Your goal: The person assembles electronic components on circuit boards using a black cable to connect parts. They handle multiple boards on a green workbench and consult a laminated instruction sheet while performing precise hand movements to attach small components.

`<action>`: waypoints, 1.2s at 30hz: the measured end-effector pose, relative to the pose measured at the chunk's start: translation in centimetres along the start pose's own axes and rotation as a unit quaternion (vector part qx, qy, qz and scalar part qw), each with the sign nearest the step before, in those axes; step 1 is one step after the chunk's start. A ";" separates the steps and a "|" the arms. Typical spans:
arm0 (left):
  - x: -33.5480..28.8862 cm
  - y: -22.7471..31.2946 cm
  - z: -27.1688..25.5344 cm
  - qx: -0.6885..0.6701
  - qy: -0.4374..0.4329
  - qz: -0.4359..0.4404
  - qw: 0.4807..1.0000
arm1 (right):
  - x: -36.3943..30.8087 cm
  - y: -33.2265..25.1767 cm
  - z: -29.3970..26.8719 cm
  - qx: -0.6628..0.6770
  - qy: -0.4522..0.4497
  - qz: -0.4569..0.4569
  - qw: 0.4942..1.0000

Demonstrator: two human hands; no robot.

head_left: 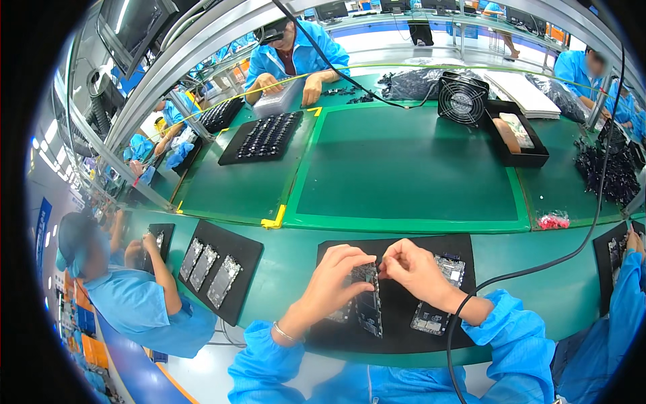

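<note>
Over a black mat (393,342) my left hand (333,279) grips a phone frame with a circuit board (369,311) by its upper part, thumb on one side and fingers on the other. The frame stands tilted, its lower end close to the mat. At its upper right edge is my right hand (418,275), thumb and fingertips pinched together; whatever is between them is too small or hidden to tell. A second phone frame (428,318) lies on the mat beneath my right wrist. Partly covered by my left hand, another frame (342,314) lies there too.
To the left, a black mat (232,301) bears three phone frames beside a seated co-worker (145,296). A black cable (525,273) hangs across my right forearm. Beyond are a fan (463,99), a black box (515,158), a parts tray (261,138) and a red-pink bag (553,221).
</note>
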State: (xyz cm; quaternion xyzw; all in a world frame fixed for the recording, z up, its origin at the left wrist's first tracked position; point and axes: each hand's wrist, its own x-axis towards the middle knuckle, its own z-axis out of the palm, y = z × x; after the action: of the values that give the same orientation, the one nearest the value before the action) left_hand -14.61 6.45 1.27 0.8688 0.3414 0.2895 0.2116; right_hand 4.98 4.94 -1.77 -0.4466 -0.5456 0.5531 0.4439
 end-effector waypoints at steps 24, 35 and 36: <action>-0.2 -0.2 0.2 -0.019 0.020 0.020 0.999 | 0.3 0.7 0.2 0.048 -0.020 0.026 0.998; 4.0 -1.9 4.6 0.077 -0.142 -0.049 0.986 | 1.2 1.4 -5.8 0.054 0.140 -0.015 0.989; 4.0 -2.3 4.6 0.083 -0.115 -0.035 0.989 | 0.6 1.4 -6.2 0.050 0.143 -0.001 0.988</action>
State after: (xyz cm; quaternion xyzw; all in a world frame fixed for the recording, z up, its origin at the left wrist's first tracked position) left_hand -10.29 10.08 -2.03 0.8984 0.3679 0.1511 0.1864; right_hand 10.96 6.83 -3.24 -0.4980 -0.4487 0.5091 0.5399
